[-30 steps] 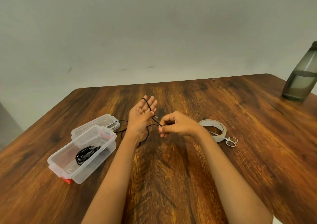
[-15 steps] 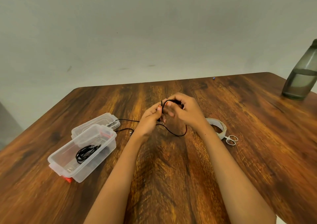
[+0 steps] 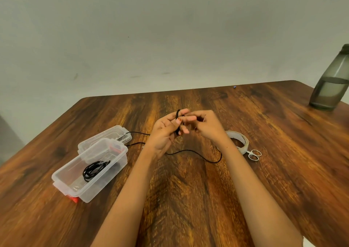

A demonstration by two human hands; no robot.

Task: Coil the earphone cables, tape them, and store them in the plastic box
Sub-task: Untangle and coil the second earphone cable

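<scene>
A black earphone cable (image 3: pixel 196 153) is wound in a few turns around the fingers of my left hand (image 3: pixel 166 131), held up above the table's middle. My right hand (image 3: pixel 205 123) pinches the same cable at those fingertips. The loose part sags in a loop on the wood below both wrists, and other strands run left toward the box. The clear plastic box (image 3: pixel 113 168) stands open at the left with one coiled black cable (image 3: pixel 94 169) inside. A tape roll (image 3: pixel 242 141) lies just right of my right wrist, partly hidden by it.
The box's clear lid (image 3: pixel 105 140) lies behind the box. Small scissors (image 3: pixel 254 154) rest against the tape roll. A dark grey water bottle (image 3: pixel 331 88) stands at the table's far right corner. A wall runs behind the wooden table (image 3: pixel 283 171).
My hands came together and rose slightly. Turns of cable now sit around my left fingers, and the slack loop on the table has swung wider to the right.
</scene>
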